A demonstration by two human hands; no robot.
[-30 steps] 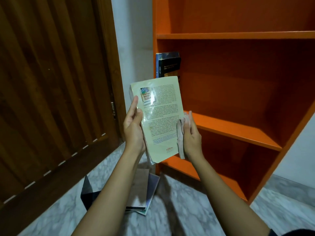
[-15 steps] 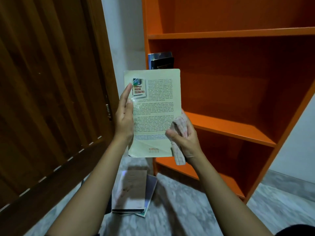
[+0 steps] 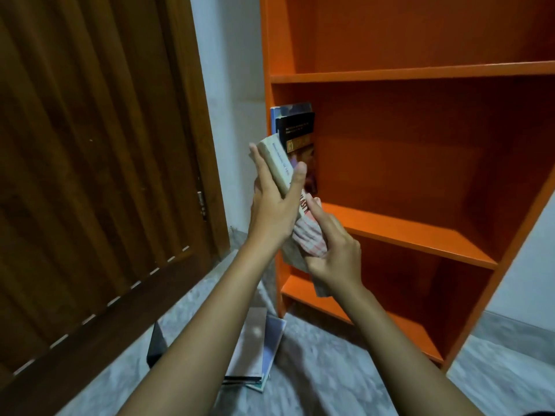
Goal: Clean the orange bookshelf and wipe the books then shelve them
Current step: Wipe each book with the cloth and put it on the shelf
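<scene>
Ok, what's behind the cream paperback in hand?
A black-covered book and a blue-edged book stand at the left end of the orange shelf; the cream paperback and left hand cover their lower parts.

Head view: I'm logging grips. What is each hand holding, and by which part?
The left hand grips the cream book across its spine, mid-length; the right hand holds the checked cloth bunched at the book's lower end.

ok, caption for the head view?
Left hand holds a cream book while right hand presses a cloth to it, by the orange bookshelf.
</scene>
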